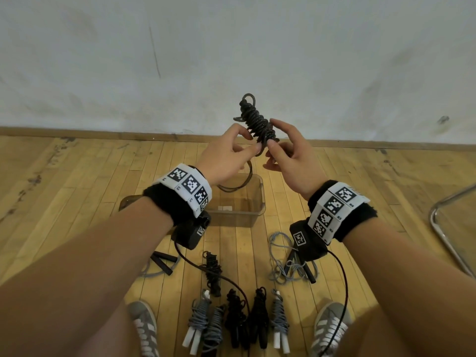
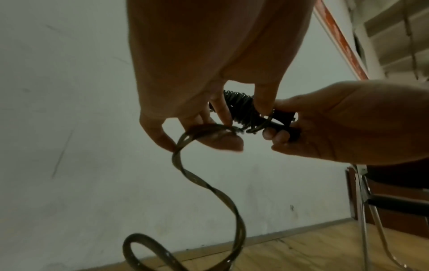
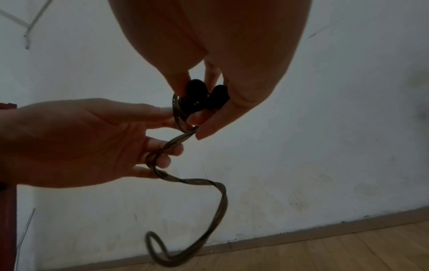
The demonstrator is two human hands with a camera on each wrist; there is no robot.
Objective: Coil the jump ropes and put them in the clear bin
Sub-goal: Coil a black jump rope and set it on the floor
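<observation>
A dark jump rope (image 1: 257,119) is wound in tight turns around its two black handles (image 3: 204,95), held up in front of the wall. My right hand (image 1: 283,150) grips the handle end (image 2: 282,122) of this bundle. My left hand (image 1: 226,153) pinches the loose doubled tail (image 2: 197,132) right beside the coil. That tail (image 3: 197,181) hangs down twisted and ends in a loop (image 1: 237,181) over the clear bin (image 1: 260,202). The bin stands on the wooden floor below my hands.
Several coiled ropes (image 1: 237,318), black and grey, lie in a row between my shoes (image 1: 144,328). Two loose ropes, a grey one (image 1: 288,264) and another (image 1: 162,264), lie beside them. A metal chair leg (image 1: 448,228) stands at the right. The wall is close ahead.
</observation>
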